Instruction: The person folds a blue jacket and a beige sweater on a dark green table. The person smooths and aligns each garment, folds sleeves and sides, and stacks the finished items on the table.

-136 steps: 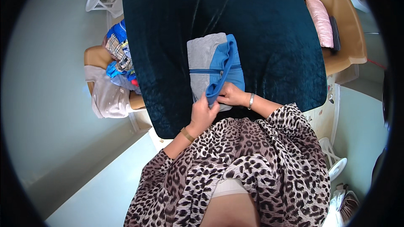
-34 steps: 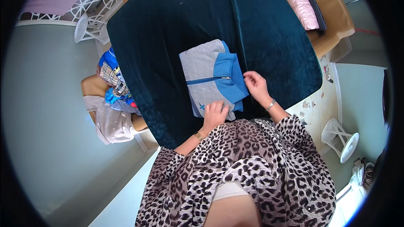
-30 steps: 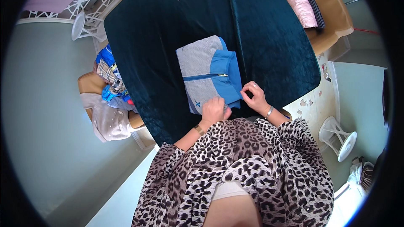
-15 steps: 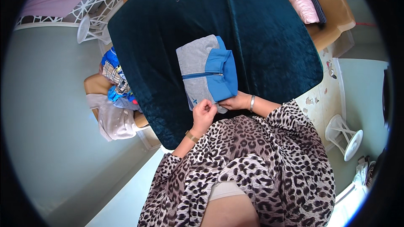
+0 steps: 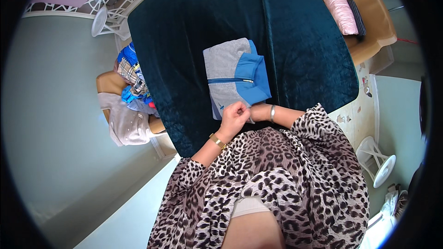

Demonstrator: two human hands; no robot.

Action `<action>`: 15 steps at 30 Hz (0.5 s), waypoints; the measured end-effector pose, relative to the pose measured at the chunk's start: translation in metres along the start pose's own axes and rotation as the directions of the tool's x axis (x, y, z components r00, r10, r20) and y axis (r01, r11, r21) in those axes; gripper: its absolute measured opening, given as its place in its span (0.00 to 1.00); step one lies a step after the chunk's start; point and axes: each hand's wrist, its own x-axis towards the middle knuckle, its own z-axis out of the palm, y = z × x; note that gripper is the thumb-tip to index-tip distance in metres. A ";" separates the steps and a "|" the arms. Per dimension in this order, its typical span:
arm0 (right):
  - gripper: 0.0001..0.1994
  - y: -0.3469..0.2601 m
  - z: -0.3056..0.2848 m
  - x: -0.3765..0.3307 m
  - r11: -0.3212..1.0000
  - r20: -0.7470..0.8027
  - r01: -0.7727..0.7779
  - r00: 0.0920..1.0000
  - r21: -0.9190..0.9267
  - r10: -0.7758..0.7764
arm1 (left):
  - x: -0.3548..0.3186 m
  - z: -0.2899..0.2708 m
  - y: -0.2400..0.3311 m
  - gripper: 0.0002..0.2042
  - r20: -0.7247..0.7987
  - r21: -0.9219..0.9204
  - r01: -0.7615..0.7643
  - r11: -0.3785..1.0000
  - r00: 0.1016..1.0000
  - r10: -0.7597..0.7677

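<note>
- About a second ago our right hand (image 5: 260, 112) was out beside the collar (image 5: 254, 74); now it has come round to the near edge of the jacket (image 5: 228, 91)
- Our left hand (image 5: 234, 119) then lay with fingers spread on that edge; now they are curled in, close against the right hand
- In the earliest frame we held the collar up; now it lies down, out of our hands
- The jacket lies folded on the dark cloth (image 5: 314, 64), mostly beyond our hands, its zip (image 5: 228, 80) running across and its collar to the right
- Our left fingers are bunched, the right ones hidden; we cannot tell whether either hand grips fabric
</note>
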 end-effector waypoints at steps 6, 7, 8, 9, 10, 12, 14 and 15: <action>0.13 -0.027 0.005 -0.067 0.771 -0.523 0.255 0.845 0.583 0.116 | 0.002 -0.021 0.006 0.07 -0.114 0.380 -0.321 0.868 0.915 0.388; 0.16 -0.029 0.010 -0.072 0.512 -0.465 0.261 0.825 0.818 0.322 | 0.002 -0.032 0.004 0.12 -0.044 0.509 -0.298 0.807 0.928 0.371; 0.16 -0.046 -0.003 -0.075 0.264 -0.402 0.317 0.827 0.911 0.393 | 0.002 -0.036 -0.007 0.18 0.010 0.602 -0.315 0.733 0.922 0.388; 0.16 -0.061 -0.012 -0.075 0.197 -0.378 0.322 0.801 0.926 0.465 | 0.003 -0.037 -0.023 0.24 0.062 0.685 -0.331 0.649 0.914 0.400; 0.16 -0.075 -0.019 -0.072 0.130 -0.347 0.330 0.772 0.935 0.533 | 0.004 -0.029 -0.033 0.30 0.133 0.778 -0.289 0.558 0.944 0.302; 0.16 -0.082 -0.019 -0.060 0.319 -0.393 0.241 0.686 0.917 0.612 | 0.006 -0.008 -0.046 0.44 0.219 0.896 -0.235 0.378 0.972 0.084; 0.15 -0.066 -0.013 -0.051 0.390 -0.430 0.197 0.561 0.899 0.708 | 0.008 0.004 -0.047 0.44 0.216 0.858 -0.259 0.444 0.965 0.145; 0.14 -0.058 -0.012 -0.050 0.422 -0.449 0.173 0.491 0.890 0.747 | 0.010 0.005 -0.045 0.44 0.215 0.837 -0.274 0.474 0.961 0.176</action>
